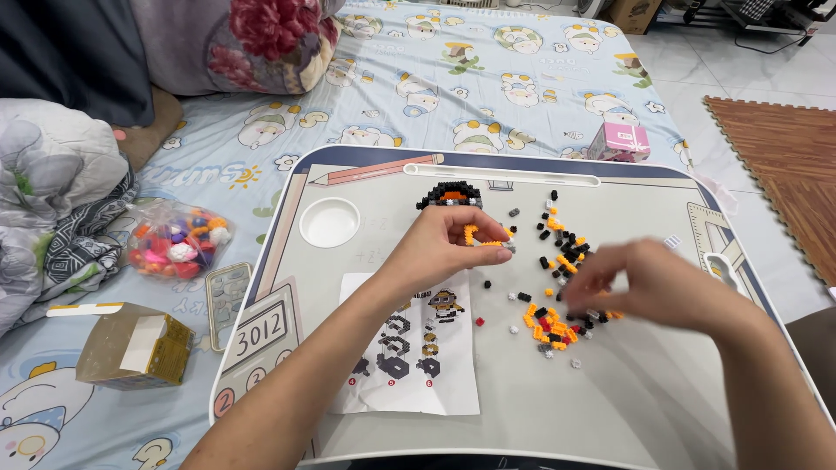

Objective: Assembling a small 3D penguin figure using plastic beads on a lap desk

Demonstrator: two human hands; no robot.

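Observation:
My left hand holds a small orange and grey block assembly between thumb and fingers above the lap tray. My right hand is blurred and reaches down into a scatter of tiny black, orange, red and grey blocks, fingers apart; I cannot tell if it grips one. A partly built black and orange block figure stands behind my left hand. A printed instruction sheet lies under my left forearm.
The tray has a round white cup recess at its back left. On the bedsheet lie a clear bag of colourful pieces, a small brown box, a pink box and a phone. Bedding piles at left.

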